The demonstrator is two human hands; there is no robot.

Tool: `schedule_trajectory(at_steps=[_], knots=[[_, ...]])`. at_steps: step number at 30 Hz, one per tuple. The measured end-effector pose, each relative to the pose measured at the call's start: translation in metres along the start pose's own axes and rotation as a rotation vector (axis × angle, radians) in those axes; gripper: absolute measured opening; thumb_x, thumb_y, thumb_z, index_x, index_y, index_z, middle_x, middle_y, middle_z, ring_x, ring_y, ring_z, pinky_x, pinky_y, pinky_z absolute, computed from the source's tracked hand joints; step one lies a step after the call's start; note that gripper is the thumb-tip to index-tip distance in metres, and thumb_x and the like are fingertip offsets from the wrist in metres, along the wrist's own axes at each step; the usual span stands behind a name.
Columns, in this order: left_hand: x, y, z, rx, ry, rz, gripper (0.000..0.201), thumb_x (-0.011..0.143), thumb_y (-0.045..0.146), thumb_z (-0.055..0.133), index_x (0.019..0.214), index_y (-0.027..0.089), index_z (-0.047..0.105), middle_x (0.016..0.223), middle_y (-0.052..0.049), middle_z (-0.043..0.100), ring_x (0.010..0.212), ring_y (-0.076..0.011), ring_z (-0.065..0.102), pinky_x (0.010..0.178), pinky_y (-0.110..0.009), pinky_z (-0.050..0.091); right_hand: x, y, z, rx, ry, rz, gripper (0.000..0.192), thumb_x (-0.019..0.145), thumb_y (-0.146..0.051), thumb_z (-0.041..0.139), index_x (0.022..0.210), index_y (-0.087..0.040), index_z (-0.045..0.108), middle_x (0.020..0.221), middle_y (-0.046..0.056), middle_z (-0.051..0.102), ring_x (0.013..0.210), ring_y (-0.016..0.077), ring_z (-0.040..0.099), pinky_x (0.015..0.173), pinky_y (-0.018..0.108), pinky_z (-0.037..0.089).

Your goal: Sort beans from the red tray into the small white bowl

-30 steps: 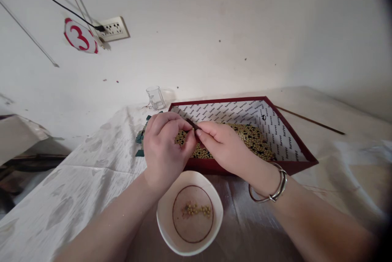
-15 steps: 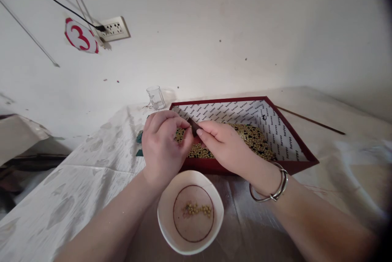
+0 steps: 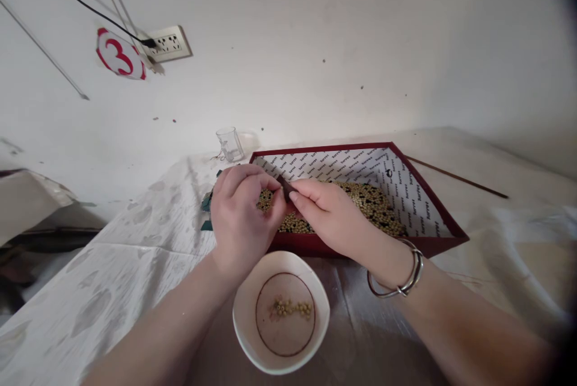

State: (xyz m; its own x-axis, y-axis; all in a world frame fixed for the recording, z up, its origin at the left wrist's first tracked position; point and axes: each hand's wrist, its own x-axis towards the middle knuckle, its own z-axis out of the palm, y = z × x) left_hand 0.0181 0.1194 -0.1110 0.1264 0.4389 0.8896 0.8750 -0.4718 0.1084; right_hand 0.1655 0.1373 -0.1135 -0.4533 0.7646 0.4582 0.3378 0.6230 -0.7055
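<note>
Over the red box (image 3: 424,246), my left hand (image 3: 243,214) and my right hand (image 3: 336,214) meet with their fingertips pinched together. Between them is a small, flat, dark brown strip (image 3: 284,185); its far end sticks up past the fingers, and its lower part is hidden. Many tan and black beads (image 3: 372,205) lie in the box, under and beside my hands. Below my wrists stands a white bowl (image 3: 243,332) with several tan beads (image 3: 293,308) at its bottom.
A clear glass mug (image 3: 230,145) stands behind my left hand. Dark green pieces (image 3: 206,202) lie at the box's left end. A thin brown stick (image 3: 460,177) rests to the right. Against the wall is a socket panel (image 3: 171,43) with a plugged-in black cable.
Almost nothing differs. Both hands keep their pinch on the dark brown strip over the box, with only a very slight shift of the view.
</note>
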Motion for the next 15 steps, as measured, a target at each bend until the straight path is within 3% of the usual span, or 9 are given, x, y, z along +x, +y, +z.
schedule_trajectory(at_steps=[15], knots=[[-0.0030,0.0037,0.0011,-0.061,-0.041,-0.012,0.004,0.071,0.015,0.060,0.075,0.017,0.060,0.087,-0.004,0.059,0.085,-0.0162,0.055,0.077,-0.033,0.047,0.0001,0.0012,-0.0007,0.013,0.020,0.001,0.021,0.088,-0.017,0.040,0.067,-0.019,0.042,0.059,-0.004,0.041,0.058,0.0105,0.040,0.055,0.024,0.031]])
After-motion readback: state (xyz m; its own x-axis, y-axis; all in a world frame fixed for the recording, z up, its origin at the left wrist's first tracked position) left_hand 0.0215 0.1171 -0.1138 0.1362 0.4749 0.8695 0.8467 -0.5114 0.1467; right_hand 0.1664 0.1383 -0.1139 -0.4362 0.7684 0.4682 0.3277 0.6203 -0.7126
